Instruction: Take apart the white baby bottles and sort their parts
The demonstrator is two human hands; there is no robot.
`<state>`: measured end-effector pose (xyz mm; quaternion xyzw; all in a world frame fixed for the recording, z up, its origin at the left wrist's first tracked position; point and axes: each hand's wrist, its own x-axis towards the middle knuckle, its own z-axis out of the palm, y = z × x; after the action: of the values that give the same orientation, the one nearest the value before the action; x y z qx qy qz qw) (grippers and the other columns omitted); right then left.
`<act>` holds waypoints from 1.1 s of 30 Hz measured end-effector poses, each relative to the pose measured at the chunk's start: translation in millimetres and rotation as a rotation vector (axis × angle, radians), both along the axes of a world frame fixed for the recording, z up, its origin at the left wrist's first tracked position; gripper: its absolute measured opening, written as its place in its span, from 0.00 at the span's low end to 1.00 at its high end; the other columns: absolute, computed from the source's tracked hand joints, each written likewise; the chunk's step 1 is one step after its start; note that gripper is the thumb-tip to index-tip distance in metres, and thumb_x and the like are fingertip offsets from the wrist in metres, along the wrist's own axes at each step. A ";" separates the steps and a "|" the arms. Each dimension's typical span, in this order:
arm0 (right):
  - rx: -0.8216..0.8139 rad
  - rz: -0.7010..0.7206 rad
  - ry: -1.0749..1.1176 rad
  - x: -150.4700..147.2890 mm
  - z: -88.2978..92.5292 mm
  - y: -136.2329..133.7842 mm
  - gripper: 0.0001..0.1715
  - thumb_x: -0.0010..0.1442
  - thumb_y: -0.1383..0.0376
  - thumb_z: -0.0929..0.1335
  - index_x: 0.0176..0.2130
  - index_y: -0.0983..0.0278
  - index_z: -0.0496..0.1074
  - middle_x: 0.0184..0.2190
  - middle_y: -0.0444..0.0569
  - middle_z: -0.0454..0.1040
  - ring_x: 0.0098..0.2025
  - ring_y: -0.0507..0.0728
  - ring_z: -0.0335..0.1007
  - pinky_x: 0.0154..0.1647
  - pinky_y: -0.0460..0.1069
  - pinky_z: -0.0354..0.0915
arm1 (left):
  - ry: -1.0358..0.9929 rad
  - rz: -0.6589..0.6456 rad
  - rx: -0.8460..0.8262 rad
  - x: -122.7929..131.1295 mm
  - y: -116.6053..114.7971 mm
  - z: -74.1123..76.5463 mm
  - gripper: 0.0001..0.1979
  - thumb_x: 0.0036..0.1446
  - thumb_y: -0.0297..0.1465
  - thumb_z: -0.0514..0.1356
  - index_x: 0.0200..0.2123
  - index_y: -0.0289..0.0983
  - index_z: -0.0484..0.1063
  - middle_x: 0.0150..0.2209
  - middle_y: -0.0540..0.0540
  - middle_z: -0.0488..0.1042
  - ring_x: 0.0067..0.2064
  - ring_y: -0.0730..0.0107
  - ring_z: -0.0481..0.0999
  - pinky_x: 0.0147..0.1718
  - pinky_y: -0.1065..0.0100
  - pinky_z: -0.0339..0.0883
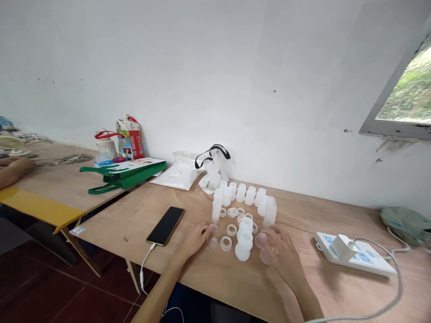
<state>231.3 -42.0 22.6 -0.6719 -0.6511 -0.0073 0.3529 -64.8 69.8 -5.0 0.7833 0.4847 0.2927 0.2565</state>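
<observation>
My left hand (pixel 195 241) rests by the left end of a ring of plastic parts. Its fingers are slightly bent and apart, with the tips at a small clear disc (pixel 213 242) and another clear piece beside it. My right hand (pixel 283 252) lies on the right side, fingers stretched out, its tips touching clear round discs (pixel 261 240). Between the hands stands a row of frosted white bottle-shaped parts (pixel 244 251). Several translucent rings (pixel 226 243) lie flat around it. More frosted parts (pixel 250 196) stand in an arc behind, with clear domed pieces (pixel 270 211) at the right.
A phone (pixel 165 225) on a cable lies to the left. White bags (pixel 178 174) and a green bag (pixel 134 175) sit along the wall. To the right are a power strip (pixel 367 264) with a plugged charger and a grey-green cloth item (pixel 406 225). Another person's hand (pixel 22 166) shows far left.
</observation>
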 end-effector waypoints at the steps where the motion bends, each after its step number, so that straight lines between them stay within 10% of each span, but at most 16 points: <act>1: -0.053 0.030 -0.020 2.9 -3.8 2.0 0.20 0.70 0.52 0.59 0.49 0.53 0.76 0.59 0.49 0.72 0.58 0.63 0.69 0.51 0.56 0.69 | 0.001 0.000 0.002 0.1 -0.2 0.2 0.30 0.70 0.49 0.44 0.21 0.38 0.65 0.27 0.47 0.73 0.32 0.62 0.72 0.36 0.65 0.60; 11: -0.131 -0.058 -0.082 14.0 -25.4 9.2 0.22 0.68 0.60 0.59 0.57 0.58 0.71 0.59 0.53 0.72 0.58 0.64 0.70 0.55 0.59 0.67 | 0.013 -0.014 0.010 -0.7 0.8 0.6 0.29 0.70 0.48 0.46 0.23 0.38 0.69 0.28 0.46 0.76 0.33 0.63 0.73 0.36 0.66 0.60; 21: -0.129 0.121 0.091 8.7 13.2 9.9 0.23 0.65 0.63 0.57 0.45 0.57 0.79 0.51 0.51 0.80 0.53 0.62 0.75 0.55 0.58 0.67 | -0.011 -0.035 0.011 -1.1 2.1 -1.5 0.28 0.70 0.45 0.46 0.24 0.38 0.70 0.29 0.47 0.77 0.34 0.63 0.74 0.35 0.66 0.60; 27: -0.287 0.244 0.336 13.2 50.6 55.9 0.18 0.63 0.56 0.62 0.43 0.59 0.78 0.39 0.50 0.82 0.43 0.62 0.78 0.47 0.56 0.71 | -0.005 -0.030 0.008 -0.9 2.9 -1.5 0.28 0.70 0.46 0.46 0.23 0.37 0.71 0.29 0.46 0.77 0.33 0.62 0.73 0.35 0.66 0.60; 33: -0.452 0.450 0.376 5.6 49.9 99.4 0.15 0.58 0.60 0.65 0.38 0.62 0.79 0.32 0.48 0.82 0.32 0.57 0.79 0.34 0.51 0.73 | 0.006 -0.023 0.005 -1.3 1.5 0.1 0.29 0.70 0.47 0.46 0.23 0.37 0.71 0.28 0.46 0.75 0.33 0.62 0.73 0.35 0.66 0.59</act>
<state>236.9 57.4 72.5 -0.5624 -0.6915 0.3382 0.3019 -66.2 71.3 -5.0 0.7904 0.4756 0.2886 0.2567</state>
